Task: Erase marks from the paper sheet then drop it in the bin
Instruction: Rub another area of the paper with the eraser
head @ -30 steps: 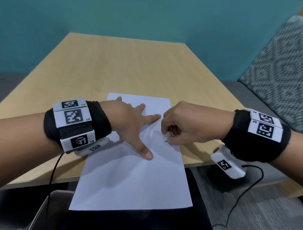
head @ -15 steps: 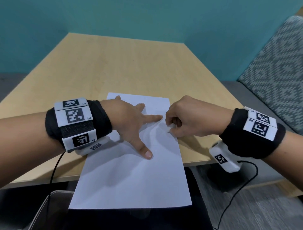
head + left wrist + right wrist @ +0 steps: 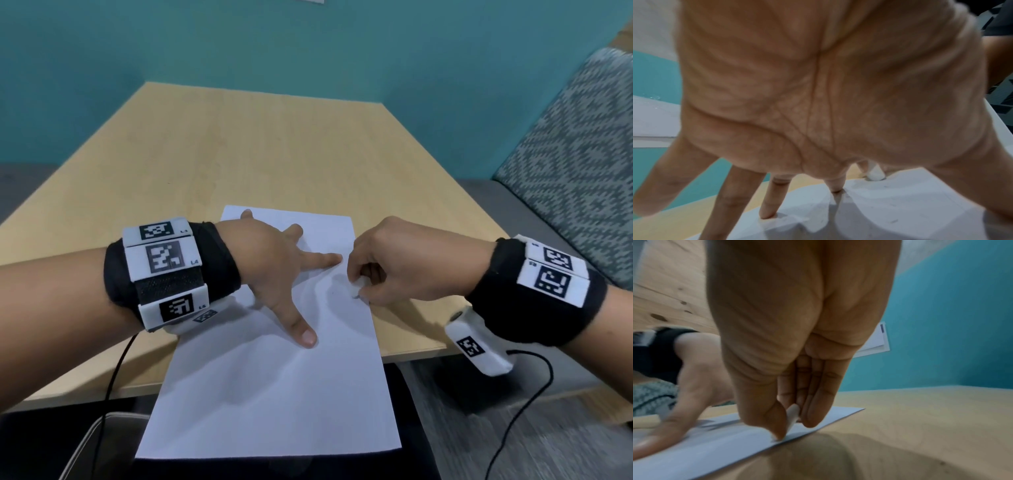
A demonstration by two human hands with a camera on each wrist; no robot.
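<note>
A white paper sheet (image 3: 274, 387) lies on the wooden table (image 3: 239, 154), its near part hanging over the front edge. My left hand (image 3: 274, 270) presses on it with fingers spread flat, thumb toward me. My right hand (image 3: 387, 270) pinches a small white eraser (image 3: 358, 287) and holds it down on the sheet near its right edge. In the right wrist view the eraser (image 3: 792, 413) sits between thumb and fingers on the paper (image 3: 705, 451). The left wrist view shows the eraser (image 3: 876, 174) standing on the sheet (image 3: 900, 203) beyond my palm, with faint grey flecks around.
A bin rim (image 3: 85, 445) shows at the lower left, under the table's front edge. A patterned cushion (image 3: 565, 164) stands at the right. A dark chair seat (image 3: 418, 428) lies below the paper's overhang. Cables hang from both wrist cameras.
My right hand with the eraser has shifted back and forth in a small stroke along the sheet's right edge. The left hand has stayed pressed in place.
</note>
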